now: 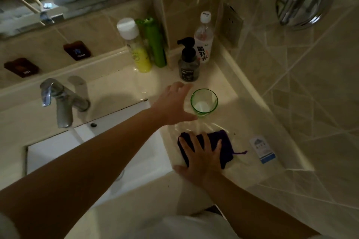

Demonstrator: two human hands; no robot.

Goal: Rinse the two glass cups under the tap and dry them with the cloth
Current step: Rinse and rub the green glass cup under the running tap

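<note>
A green-rimmed glass cup (204,102) stands upright on the counter to the right of the sink. My left hand (172,103) reaches over the counter with fingers spread, just left of the cup and apart from it. A dark purple cloth (223,145) lies flat on the counter in front of the cup. Flat on that cloth lies my right hand (200,159), fingers straight. The chrome tap (60,99) runs, a stream of water (76,135) falling into the white sink (147,153). Only one glass cup is in view.
At the back of the counter stand a white-capped yellow bottle (134,44), a green bottle (155,42), a black pump dispenser (188,60) and a water bottle (204,39). A small blue-and-white packet (262,150) lies right of the cloth. The tiled wall rises on the right.
</note>
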